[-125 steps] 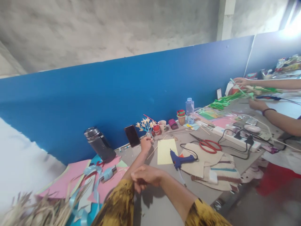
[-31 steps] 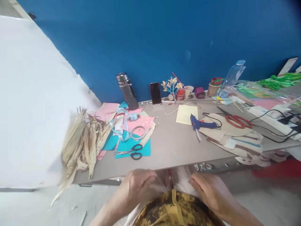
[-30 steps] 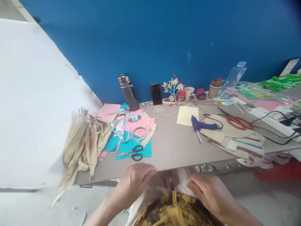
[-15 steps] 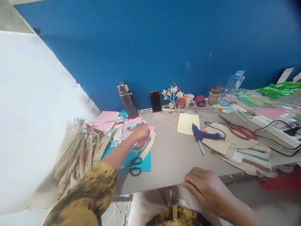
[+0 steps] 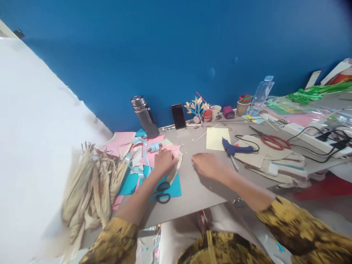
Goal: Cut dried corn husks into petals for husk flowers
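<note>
My left hand (image 5: 165, 162) is over the pile of coloured paper, its fingers curled together; what they hold, if anything, is hidden. Under and around it lie pink paper (image 5: 173, 149), a turquoise sheet (image 5: 174, 186) and a dried husk piece (image 5: 176, 170). A loose light-blue ribbon (image 5: 128, 158) curls to the left of the hand. Black-handled scissors (image 5: 162, 197) rest just below my left wrist. My right hand (image 5: 206, 165) is low over the grey table (image 5: 189, 198), fingers closed; I cannot make out anything in them.
Dried husks (image 5: 93, 187) are heaped at the left. At the back stand a flask (image 5: 145, 119), a phone (image 5: 178, 116) and a small flower craft (image 5: 197, 108). Rightward lie a yellow sheet (image 5: 217, 137), a blue glue gun (image 5: 236, 148), red-handled pliers (image 5: 275, 142), gloves (image 5: 288, 165) and a corded power strip (image 5: 305, 135).
My right hand has moved from the table's front edge forward and left, over the tabletop. My left hand has drawn slightly back towards me. A white ring beside it no longer shows.
</note>
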Demonstrator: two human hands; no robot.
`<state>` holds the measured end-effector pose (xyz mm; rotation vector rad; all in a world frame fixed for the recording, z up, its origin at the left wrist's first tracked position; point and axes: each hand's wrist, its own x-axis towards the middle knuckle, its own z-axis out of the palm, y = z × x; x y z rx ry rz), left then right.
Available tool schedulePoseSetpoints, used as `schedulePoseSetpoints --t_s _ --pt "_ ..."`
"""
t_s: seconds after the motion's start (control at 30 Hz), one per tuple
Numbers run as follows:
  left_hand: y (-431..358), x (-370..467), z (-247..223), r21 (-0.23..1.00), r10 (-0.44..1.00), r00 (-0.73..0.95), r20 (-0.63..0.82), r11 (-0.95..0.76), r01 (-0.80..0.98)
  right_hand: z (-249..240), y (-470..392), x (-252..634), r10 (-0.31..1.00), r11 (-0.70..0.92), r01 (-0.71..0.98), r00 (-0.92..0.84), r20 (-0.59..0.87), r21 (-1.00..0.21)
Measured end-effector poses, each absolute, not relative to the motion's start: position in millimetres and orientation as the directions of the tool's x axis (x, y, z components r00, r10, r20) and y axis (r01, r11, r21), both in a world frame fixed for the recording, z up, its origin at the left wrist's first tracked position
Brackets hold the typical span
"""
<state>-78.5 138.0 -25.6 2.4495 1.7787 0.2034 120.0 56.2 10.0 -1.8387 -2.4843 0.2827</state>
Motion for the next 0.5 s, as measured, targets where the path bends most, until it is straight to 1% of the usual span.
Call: schedulePoseSetpoints --t_s 0.1,0.2,0.27,0.33,0.43,0.5 --pt "133.4 -69.3 -28.9 0.139 0.961 0.271 0.055 -0.276 0.951 7.2 82.5 114.3 0.971 0.197 0.970 -0.213 -0.112 -0.139" --pt "132.2 -65.1 -27.6 0.176 0.955 0.296 0.028 -0.296 0.939 3.5 102.2 113.6 0.981 0.129 0.982 -0.147 -0.127 -0.141" --pt "131.5 -65.1 -27.1 0.242 0.954 0.300 0.012 -0.294 0.925 2.4 116.2 111.3 0.985 0.106 0.982 -0.125 -0.118 -0.154" --pt "131.0 -66.7 -27.7 0.337 0.966 0.258 0.024 -0.250 0.908 2.4 133.6 106.0 0.987 0.108 0.977 -0.127 -0.094 -0.183" --pt "132.2 -71.8 -30.9 0.465 0.981 0.185 0.064 -0.193 0.864 2.6 164.7 94.9 0.986 0.143 0.957 -0.161 -0.052 -0.251" --pt "134.4 -75.6 -33.9 0.510 0.982 0.165 0.089 -0.187 0.840 3.0 183.7 87.2 0.981 0.175 0.939 -0.192 -0.029 -0.296"
